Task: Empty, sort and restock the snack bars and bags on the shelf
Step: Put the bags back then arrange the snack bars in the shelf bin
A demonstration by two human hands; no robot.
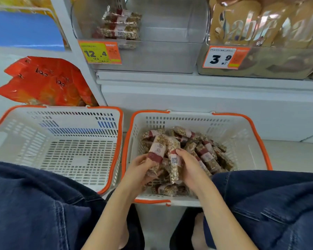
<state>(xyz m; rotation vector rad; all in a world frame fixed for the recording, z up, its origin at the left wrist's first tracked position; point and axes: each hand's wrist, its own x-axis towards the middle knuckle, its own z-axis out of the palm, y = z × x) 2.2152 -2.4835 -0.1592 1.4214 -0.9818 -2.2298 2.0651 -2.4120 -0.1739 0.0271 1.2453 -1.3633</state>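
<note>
White shelf unit (197, 82) spans the upper part of the view. On it, a clear plastic bin (143, 56) carries a yellow-orange price tag (100, 52) reading 12.4; a small stack of nut snack bars (120, 27) lies at the back left of this bin. To the right, tan bags (242, 24) stand behind a white price tag (225, 57) reading 3.9. At the left, red bags (43, 82) lie on a lower level, just behind the left basket.

Two white baskets with orange handles sit side by side in front of the shelf, rims close together. Left basket (25, 134): nothing visible inside. Right basket (242, 134): holds a loose pile of wrapped snack bars (208, 156), mostly across the middle and near side.

The person's knees in dark denim (34, 204) flank the view; both forearms reach into the right basket.

Left hand (143, 168): fingers curled round the lower end of one held bar (157, 148), which is tilted up above the pile. Right hand (187, 165): fingers and thumb gripping a second bar (174, 163), just beside the first; the two bars touch or nearly touch.
</note>
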